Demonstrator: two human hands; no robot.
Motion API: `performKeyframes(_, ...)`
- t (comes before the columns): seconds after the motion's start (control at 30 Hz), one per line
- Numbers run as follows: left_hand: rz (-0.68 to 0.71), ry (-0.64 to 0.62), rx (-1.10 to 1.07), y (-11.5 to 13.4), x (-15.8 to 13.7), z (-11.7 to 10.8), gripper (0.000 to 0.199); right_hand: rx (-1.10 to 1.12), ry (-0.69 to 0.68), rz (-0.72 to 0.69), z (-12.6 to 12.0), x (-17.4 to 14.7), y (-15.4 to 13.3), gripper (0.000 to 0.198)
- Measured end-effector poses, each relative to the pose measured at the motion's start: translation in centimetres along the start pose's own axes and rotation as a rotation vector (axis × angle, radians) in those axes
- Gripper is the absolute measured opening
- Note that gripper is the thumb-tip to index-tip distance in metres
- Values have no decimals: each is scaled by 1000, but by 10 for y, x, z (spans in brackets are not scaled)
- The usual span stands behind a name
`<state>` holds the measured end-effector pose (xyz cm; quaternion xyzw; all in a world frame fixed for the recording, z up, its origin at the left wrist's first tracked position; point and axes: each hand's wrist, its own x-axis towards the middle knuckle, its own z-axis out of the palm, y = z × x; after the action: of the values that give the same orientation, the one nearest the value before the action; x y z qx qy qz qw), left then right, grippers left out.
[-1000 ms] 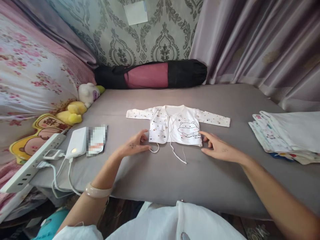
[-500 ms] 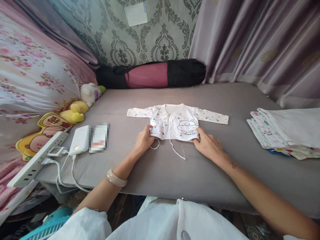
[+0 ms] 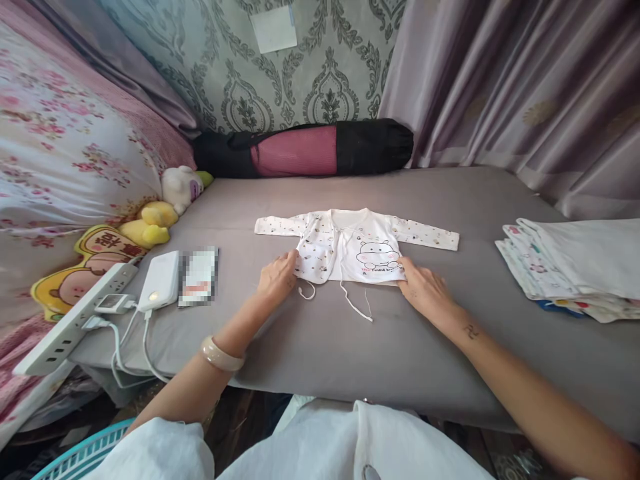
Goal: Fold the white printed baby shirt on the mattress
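A small white baby shirt (image 3: 350,250) with a hippo print and tiny patterns lies flat on the grey-covered surface (image 3: 320,347), its sleeves stretched out to both sides. At its lower left corner, my left hand (image 3: 277,277) pinches the fabric edge. My right hand (image 3: 423,283) grips the opposite lower corner beside the hippo print. Both sets of fingertips are partly hidden by the hands. Thin white tie strings (image 3: 356,303) trail from the hem toward me, and another string curls near my left hand.
A stack of folded clothes (image 3: 575,267) sits at the right. To the left are a power strip (image 3: 80,317), a white power bank (image 3: 159,280) with cables, a blurred packet (image 3: 198,277) and plush toys (image 3: 150,223). A black and pink rolled bag (image 3: 300,150) lies along the wall.
My left hand has shifted left and my right hand slightly right, drawing the shirt's lower corners apart. The hem looks wider and straighter.
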<state>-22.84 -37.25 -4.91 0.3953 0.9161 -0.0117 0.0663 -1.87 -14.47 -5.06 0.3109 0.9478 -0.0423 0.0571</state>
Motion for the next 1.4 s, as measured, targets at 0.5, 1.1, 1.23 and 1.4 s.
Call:
performKeyframes(0.5, 371, 151, -313, 44, -3, 3, 24, 69, 25, -339, -28, 1, -64, 15)
performKeyframes(1.1, 36, 65, -91, 71, 13, 3, 26, 539, 7, -181, 5, 67, -70, 15)
performKeyframes(1.23, 15, 68, -221, 67, 20, -1, 20, 1162, -128, -146, 6, 77, -58, 17)
performKeyframes(1.4, 24, 139, -600, 79, 33, -9, 14, 1497, -194, -25, -7, 78, -55, 27)
